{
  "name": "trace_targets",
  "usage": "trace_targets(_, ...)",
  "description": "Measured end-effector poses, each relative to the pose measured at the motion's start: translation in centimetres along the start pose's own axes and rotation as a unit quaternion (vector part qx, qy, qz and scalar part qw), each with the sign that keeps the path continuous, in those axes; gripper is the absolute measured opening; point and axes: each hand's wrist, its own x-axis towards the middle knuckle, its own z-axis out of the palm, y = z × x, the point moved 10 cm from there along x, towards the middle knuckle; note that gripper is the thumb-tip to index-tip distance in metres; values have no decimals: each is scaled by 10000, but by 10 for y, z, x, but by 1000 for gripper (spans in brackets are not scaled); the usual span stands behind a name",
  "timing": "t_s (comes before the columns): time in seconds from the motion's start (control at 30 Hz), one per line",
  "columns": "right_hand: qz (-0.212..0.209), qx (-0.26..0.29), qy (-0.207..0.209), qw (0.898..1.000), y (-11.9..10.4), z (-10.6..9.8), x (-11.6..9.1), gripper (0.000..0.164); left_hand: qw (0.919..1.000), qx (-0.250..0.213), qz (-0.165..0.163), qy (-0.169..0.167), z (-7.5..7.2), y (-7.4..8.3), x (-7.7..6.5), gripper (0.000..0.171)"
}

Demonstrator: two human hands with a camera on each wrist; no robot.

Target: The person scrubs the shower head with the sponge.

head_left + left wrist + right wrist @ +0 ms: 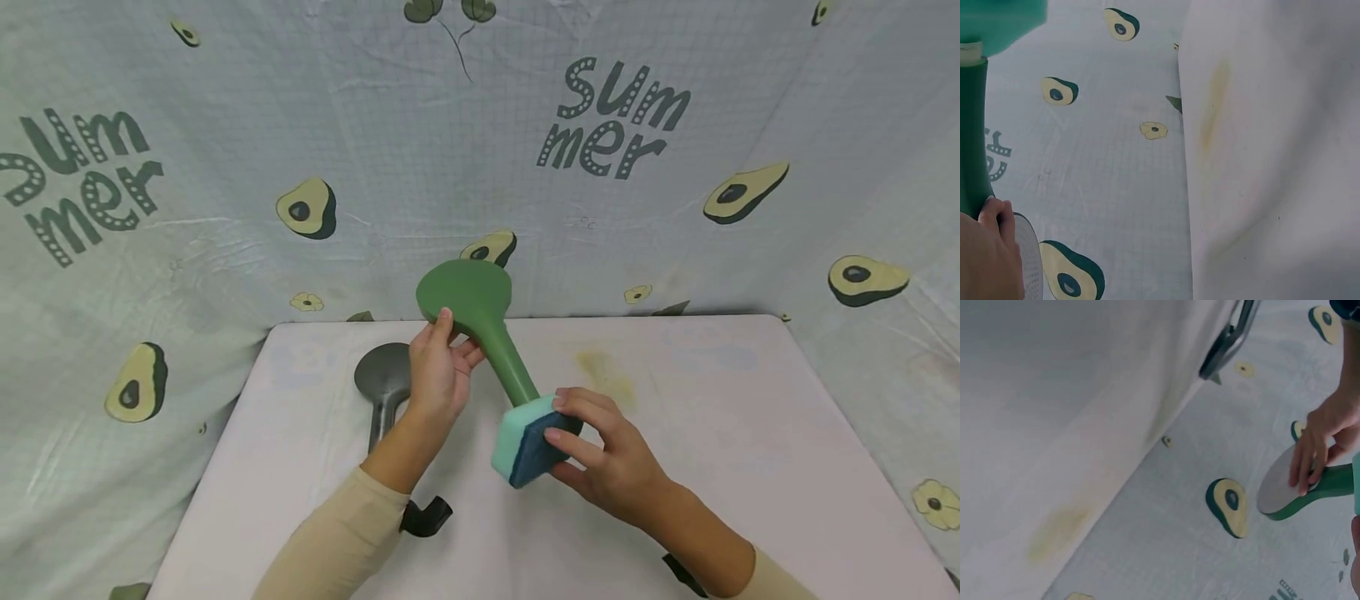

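A green shower head (463,293) is held up above the table, its handle slanting down to the right. My left hand (441,371) grips it near the neck, thumb on the green back and fingers beneath. Its pale perforated face (1280,481) shows in the right wrist view. My right hand (611,454) pinches a sponge (536,442), light turquoise on one side and dark blue on the other. The sponge is up against the lower end of the handle (972,137), overlapping its tip. On the table, partly behind my left forearm, lies a grey shower head (382,375).
A white-covered table (712,417) with a yellowish stain (606,375) spreads below my hands. Behind and beside it hangs a pale cloth (420,167) printed with avocados and lettering. A black curved piece (426,517) shows beside my left sleeve.
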Motion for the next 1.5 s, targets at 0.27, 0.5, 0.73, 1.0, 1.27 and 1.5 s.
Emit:
trace_targets(0.27, 565, -119, -490, 9971, 22, 2, -17, 38, 9993, 280, 170, -182, -1, 11, 0, 44)
trace_targets(0.5, 1256, -208, -838, 9883, 46, -7, -32, 51, 9968, 707, 83, -363, -5, 13, 2, 38)
trace_targets(0.73, 1719, -274, -966, 9800, 66, -22, -42, 56, 9928, 985, -413, -546, -13, -4, 3, 37)
trace_targets(1.0, 1909, -229, -885, 9773, 87, -38, -52, 58, 9846, 1289, -846, -823, -18, -26, 4, 40)
trace_targets(1.27, 2176, -253, -1003, 9705, 104, -47, -59, 63, 9773, 1542, -1261, -722, -22, -58, 7, 41)
trace_targets(1.5, 2616, -224, -1212, 9573, 114, -50, -70, 68, 9715, 1573, -1679, -569, -32, -94, 7, 44)
